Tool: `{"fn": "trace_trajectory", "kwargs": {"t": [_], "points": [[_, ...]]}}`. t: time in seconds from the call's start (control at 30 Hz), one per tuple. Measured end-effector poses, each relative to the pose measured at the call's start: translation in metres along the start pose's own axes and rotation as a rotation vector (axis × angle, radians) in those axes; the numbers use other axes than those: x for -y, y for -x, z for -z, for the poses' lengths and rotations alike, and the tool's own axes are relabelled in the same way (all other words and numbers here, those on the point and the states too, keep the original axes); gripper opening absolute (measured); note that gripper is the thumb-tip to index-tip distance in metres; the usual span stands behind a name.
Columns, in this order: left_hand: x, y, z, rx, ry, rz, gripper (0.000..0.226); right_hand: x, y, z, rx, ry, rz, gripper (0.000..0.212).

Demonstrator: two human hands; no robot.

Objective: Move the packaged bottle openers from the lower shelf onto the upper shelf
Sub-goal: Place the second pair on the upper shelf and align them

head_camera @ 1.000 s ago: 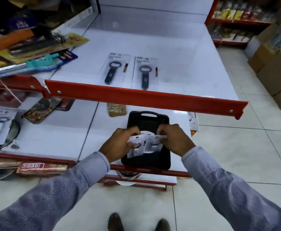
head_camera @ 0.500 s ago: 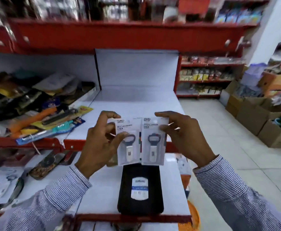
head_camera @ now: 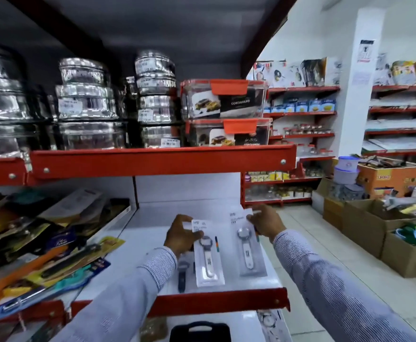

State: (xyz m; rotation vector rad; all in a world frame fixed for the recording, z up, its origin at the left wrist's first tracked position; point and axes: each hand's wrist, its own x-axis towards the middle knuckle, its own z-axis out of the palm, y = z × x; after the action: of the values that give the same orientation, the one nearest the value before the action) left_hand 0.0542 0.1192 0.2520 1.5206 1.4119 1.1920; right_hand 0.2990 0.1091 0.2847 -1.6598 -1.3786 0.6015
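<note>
your left hand pinches the top card of one packaged bottle opener and your right hand pinches the top of the other, both packs over the white upper shelf, right of a dark-handled opener already lying there. gripping the header cards probably lets you lay them flat, side by side, near the red front lip; whether they touch the shelf yet, you can't tell.

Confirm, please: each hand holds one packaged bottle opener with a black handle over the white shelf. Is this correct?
Not quite. In the head view the left hand and right hand each hold one packaged bottle opener over the white shelf, but the handles are white, not black.
</note>
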Motion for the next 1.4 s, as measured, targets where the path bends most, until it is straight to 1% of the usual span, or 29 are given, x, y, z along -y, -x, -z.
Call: {"fn": "trace_trajectory", "kwargs": {"t": [0.13, 0.2, 0.27, 0.33, 0.4, 0.43, 0.5, 0.53, 0.6, 0.67, 0.7, 0.9, 1.13, 1.23, 1.4], "points": [[0.024, -0.019, -0.022, 0.006, -0.129, 0.062, 0.049, -0.029, -0.019, -0.019, 0.06, 0.089, -0.093, 0.026], [0.03, -0.022, -0.029, 0.008, -0.207, 0.061, 0.051, -0.041, -0.023, -0.028, 0.087, 0.124, -0.123, 0.026], [0.036, -0.025, -0.031, 0.055, -0.4, 0.0, 0.054, -0.047, -0.022, -0.036, 0.121, 0.161, -0.156, 0.029], [0.038, -0.023, -0.029, 0.136, -0.578, -0.082, 0.054, -0.051, -0.02, -0.038, 0.201, 0.32, -0.138, 0.035], [0.037, -0.021, -0.024, 0.235, -0.684, -0.142, 0.053, -0.051, -0.019, -0.039, 0.263, 0.547, -0.025, 0.043], [0.035, -0.021, -0.022, 0.29, -0.724, -0.173, 0.054, -0.049, -0.018, -0.039, 0.271, 0.606, 0.035, 0.044], [0.023, -0.02, -0.017, 0.436, -0.817, -0.219, 0.062, -0.044, -0.017, -0.037, 0.314, 0.629, 0.119, 0.043], [0.017, -0.019, -0.017, 0.516, -0.862, -0.221, 0.068, -0.041, -0.016, -0.035, 0.371, 0.634, 0.146, 0.045], [0.011, -0.015, -0.016, 0.651, -0.92, -0.194, 0.08, -0.034, -0.014, -0.035, 0.529, 0.687, 0.168, 0.057], [0.011, -0.011, -0.018, 0.732, -0.95, -0.166, 0.088, -0.03, -0.011, -0.036, 0.637, 0.776, 0.152, 0.068], [0.013, -0.011, -0.019, 0.755, -0.951, -0.156, 0.09, -0.03, -0.01, -0.036, 0.667, 0.806, 0.147, 0.069], [0.014, -0.003, -0.019, 0.719, -0.951, -0.16, 0.097, -0.032, -0.001, -0.031, 0.671, 0.845, 0.192, 0.067], [0.011, 0.005, -0.02, 0.748, -0.959, -0.178, 0.095, -0.024, 0.016, -0.017, 0.757, 0.928, 0.148, 0.088], [0.009, 0.006, -0.021, 0.755, -0.973, -0.197, 0.094, -0.02, 0.022, -0.016, 0.771, 0.971, 0.164, 0.09], [0.011, 0.007, -0.021, 0.755, -0.972, -0.204, 0.094, -0.019, 0.027, -0.016, 0.772, 0.974, 0.186, 0.09]]}}
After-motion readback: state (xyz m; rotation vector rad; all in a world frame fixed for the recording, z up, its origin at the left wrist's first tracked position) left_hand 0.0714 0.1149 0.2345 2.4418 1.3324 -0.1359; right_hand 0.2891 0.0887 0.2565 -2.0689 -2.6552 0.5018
